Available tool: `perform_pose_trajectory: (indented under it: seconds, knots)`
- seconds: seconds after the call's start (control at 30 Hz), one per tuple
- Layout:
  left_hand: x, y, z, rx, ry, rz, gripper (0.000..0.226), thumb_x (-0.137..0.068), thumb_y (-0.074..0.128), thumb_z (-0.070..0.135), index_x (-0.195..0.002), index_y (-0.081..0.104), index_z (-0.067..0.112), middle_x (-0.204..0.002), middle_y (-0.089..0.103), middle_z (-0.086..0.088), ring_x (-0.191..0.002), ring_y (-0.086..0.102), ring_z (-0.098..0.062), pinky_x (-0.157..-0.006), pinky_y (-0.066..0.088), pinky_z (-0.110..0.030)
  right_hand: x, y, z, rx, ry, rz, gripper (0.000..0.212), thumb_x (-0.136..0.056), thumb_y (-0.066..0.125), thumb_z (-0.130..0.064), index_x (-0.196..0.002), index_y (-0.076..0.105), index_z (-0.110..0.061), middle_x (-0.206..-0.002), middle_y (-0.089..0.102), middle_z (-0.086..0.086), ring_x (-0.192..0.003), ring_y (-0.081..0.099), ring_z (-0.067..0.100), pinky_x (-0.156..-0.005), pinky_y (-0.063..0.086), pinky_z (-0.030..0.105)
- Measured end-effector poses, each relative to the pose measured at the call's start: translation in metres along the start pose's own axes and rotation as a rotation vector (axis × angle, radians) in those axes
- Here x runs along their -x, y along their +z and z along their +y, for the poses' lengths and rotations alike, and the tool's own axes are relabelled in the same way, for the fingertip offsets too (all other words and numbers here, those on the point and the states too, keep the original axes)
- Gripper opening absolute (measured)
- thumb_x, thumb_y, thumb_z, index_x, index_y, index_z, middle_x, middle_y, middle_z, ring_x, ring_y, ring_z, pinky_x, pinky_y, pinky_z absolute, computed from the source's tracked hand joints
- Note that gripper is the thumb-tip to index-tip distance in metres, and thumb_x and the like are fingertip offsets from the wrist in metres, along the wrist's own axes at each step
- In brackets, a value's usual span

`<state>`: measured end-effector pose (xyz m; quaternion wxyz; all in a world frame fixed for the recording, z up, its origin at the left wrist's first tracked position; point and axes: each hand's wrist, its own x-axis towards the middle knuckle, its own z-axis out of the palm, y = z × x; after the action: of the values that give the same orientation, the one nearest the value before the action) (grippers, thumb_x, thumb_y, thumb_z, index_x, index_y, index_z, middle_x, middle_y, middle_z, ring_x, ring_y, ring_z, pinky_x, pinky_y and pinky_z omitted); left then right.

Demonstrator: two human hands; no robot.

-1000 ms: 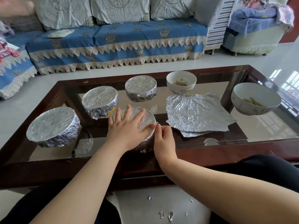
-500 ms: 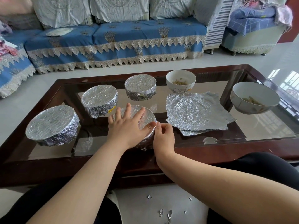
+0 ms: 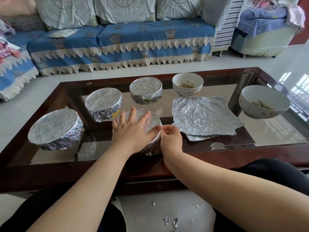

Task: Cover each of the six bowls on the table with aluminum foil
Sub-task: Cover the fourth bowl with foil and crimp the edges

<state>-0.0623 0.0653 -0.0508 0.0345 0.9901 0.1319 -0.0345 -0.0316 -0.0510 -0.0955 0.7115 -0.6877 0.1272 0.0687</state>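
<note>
Just beyond the hands, the small white bowl [image 3: 187, 84] carries a cartoon drawing and a few tiny dark characters on its side, too small to read. Nothing else bears text.

Pretty bright daylight all round, soft and even, no harsh shadows anywhere. It seems to come from the right: you can see window shapes reflected on the glossy floor [image 3: 299, 81] and a pale glare washing over the right part of the glass table top [image 3: 275, 129]. The foil sheets [image 3: 204, 116] catch it and sparkle without blowing out. Wide-angle lens for sure: the sofa [image 3: 120, 46] and table edges bow noticeably, and the forearms look stretched near the bottom. The centre is sharp; the top left corner is smeared and blurry, with slight softness at the far edges.
</note>
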Motion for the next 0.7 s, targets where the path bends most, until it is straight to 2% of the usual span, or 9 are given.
perform_pose_trajectory:
  seconds: [0.13, 0.2, 0.27, 0.33, 0.43, 0.5, 0.57, 0.6, 0.7]
  knots:
    - [0.003, -0.002, 0.006, 0.031, -0.050, 0.002, 0.096, -0.067, -0.003, 0.091, -0.154, 0.008, 0.051, -0.168, -0.002, -0.004, -0.152, -0.002, -0.037, -0.120, 0.004, -0.058, 0.000, -0.003, -0.008, -0.033, 0.089, -0.082, 0.024, -0.085, 0.045, -0.004, -0.085, 0.067, -0.015, -0.073, 0.066, 0.005, -0.061, 0.058, 0.017, -0.058, 0.046, 0.027]
    - [0.004, -0.005, 0.009, 0.046, -0.079, -0.019, 0.096, -0.067, -0.004, 0.089, -0.154, 0.008, 0.050, -0.168, -0.003, -0.004, -0.152, -0.003, -0.037, -0.120, 0.004, -0.058, 0.000, -0.005, -0.008, -0.032, 0.080, -0.112, 0.022, -0.079, 0.046, -0.016, -0.081, 0.068, -0.016, -0.072, 0.068, 0.004, -0.067, 0.061, 0.023, -0.063, 0.048, 0.033]
    - [0.005, -0.012, 0.010, 0.043, -0.087, -0.074, 0.094, -0.068, -0.004, 0.089, -0.154, 0.006, 0.052, -0.167, -0.005, -0.004, -0.152, -0.004, -0.037, -0.119, 0.005, -0.057, 0.005, -0.008, -0.008, 0.027, 0.001, -0.128, 0.020, -0.085, 0.048, -0.029, -0.075, 0.060, -0.016, -0.069, 0.060, -0.002, -0.070, 0.056, 0.021, -0.070, 0.044, 0.035]
    - [0.007, -0.021, 0.006, 0.031, -0.070, -0.119, 0.092, -0.068, -0.004, 0.089, -0.153, 0.007, 0.054, -0.167, -0.004, -0.003, -0.151, -0.001, -0.036, -0.117, 0.010, -0.056, 0.010, -0.011, -0.005, 0.113, -0.095, -0.167, 0.030, -0.099, 0.041, -0.036, -0.083, 0.057, -0.016, -0.074, 0.056, -0.004, -0.073, 0.050, 0.014, -0.074, 0.040, 0.032]
    - [0.013, -0.029, -0.005, -0.006, -0.032, -0.150, 0.093, -0.065, -0.004, 0.089, -0.151, 0.006, 0.057, -0.167, -0.001, -0.002, -0.150, 0.005, -0.035, -0.116, 0.015, -0.055, 0.014, -0.014, -0.002, 0.183, -0.197, -0.207, 0.039, -0.103, 0.033, -0.038, -0.105, 0.058, -0.008, -0.088, 0.059, 0.000, -0.083, 0.051, 0.012, -0.079, 0.039, 0.029]
    - [0.017, -0.028, -0.010, -0.047, -0.010, -0.157, 0.091, -0.066, -0.002, 0.090, -0.151, 0.003, 0.057, -0.167, -0.001, -0.004, -0.150, 0.005, -0.036, -0.116, 0.015, -0.055, 0.014, -0.013, -0.002, 0.195, -0.263, -0.210, 0.041, -0.104, 0.032, -0.034, -0.098, 0.057, -0.002, -0.084, 0.057, 0.009, -0.080, 0.048, 0.014, -0.071, 0.037, 0.027]
    - [0.018, -0.023, -0.013, -0.093, 0.004, -0.142, 0.092, -0.067, 0.000, 0.091, -0.152, 0.000, 0.056, -0.167, -0.003, -0.006, -0.150, 0.003, -0.037, -0.117, 0.013, -0.055, 0.013, -0.012, -0.003, 0.201, -0.323, -0.197, 0.042, -0.105, 0.033, -0.029, -0.089, 0.055, 0.003, -0.082, 0.053, 0.015, -0.080, 0.046, 0.014, -0.071, 0.035, 0.027]
    - [0.018, -0.020, -0.014, -0.102, 0.012, -0.128, 0.094, -0.067, 0.001, 0.092, -0.153, -0.002, 0.054, -0.167, -0.005, -0.007, -0.151, -0.001, -0.037, -0.118, 0.011, -0.056, 0.013, -0.011, -0.003, 0.196, -0.335, -0.199, 0.041, -0.104, 0.033, -0.028, -0.091, 0.057, 0.003, -0.082, 0.054, 0.013, -0.081, 0.047, 0.012, -0.073, 0.035, 0.026]
    - [0.017, -0.009, -0.019, -0.068, 0.064, -0.075, 0.105, -0.061, -0.006, 0.096, -0.155, -0.006, 0.048, -0.166, -0.014, -0.007, -0.150, -0.019, -0.034, -0.118, -0.005, -0.057, 0.013, -0.014, -0.002, 0.138, -0.258, -0.203, 0.033, -0.104, 0.035, -0.031, -0.125, 0.052, -0.012, -0.103, 0.060, -0.006, -0.095, 0.055, 0.001, -0.081, 0.038, 0.013]
